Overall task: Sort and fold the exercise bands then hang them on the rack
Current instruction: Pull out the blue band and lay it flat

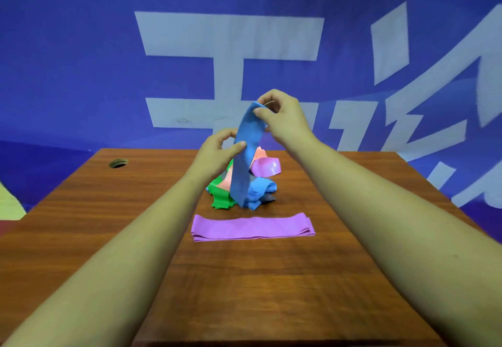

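A blue exercise band [245,156] hangs upright above the pile, its lower part still bunched on the table. My right hand [282,118] pinches its top end. My left hand [217,151] pinches the band lower down, thumb on its front face. Beneath lies a tangled pile with a green band [221,197], a pink band [226,180] and a purple band [267,167]. A folded purple band [252,227] lies flat on the table in front of the pile.
The wooden table [108,224] has a round cable hole [118,163] at its far left. A blue banner with large white characters [231,36] hangs behind the table. No rack is in view.
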The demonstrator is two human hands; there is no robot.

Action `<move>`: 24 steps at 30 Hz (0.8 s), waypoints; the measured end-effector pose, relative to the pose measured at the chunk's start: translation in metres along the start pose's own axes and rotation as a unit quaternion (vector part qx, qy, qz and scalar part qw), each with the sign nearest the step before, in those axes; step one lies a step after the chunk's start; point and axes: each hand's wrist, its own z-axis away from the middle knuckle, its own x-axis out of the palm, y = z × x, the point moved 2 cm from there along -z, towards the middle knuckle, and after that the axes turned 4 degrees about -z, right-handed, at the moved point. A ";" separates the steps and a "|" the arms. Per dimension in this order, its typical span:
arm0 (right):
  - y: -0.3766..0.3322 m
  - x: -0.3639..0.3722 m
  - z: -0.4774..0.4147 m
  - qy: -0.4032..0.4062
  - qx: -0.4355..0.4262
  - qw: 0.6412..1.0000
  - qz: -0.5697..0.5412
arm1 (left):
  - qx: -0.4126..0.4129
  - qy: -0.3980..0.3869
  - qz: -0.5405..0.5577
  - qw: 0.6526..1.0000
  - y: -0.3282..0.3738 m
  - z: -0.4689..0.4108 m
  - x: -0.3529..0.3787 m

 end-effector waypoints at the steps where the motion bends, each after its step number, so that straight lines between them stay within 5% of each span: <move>1: -0.003 -0.004 0.002 0.007 -0.003 1.000 -0.008 | -0.004 -0.008 0.027 1.000 0.006 0.003 0.002; 7: -0.011 -0.033 0.007 0.107 0.055 0.984 -0.129 | -0.070 -0.115 0.041 0.990 0.001 0.028 0.020; 14: 0.042 -0.081 0.026 0.230 0.159 0.959 -0.041 | -0.105 -0.080 0.121 0.984 0.030 0.034 -0.005; 18: 0.075 -0.095 0.057 0.232 0.251 0.934 -0.104 | -0.136 -0.212 0.049 0.966 0.034 0.043 -0.011; 24: 0.103 -0.108 0.102 0.244 0.316 0.908 -0.126 | -0.228 -0.398 0.071 0.886 -0.006 0.088 -0.010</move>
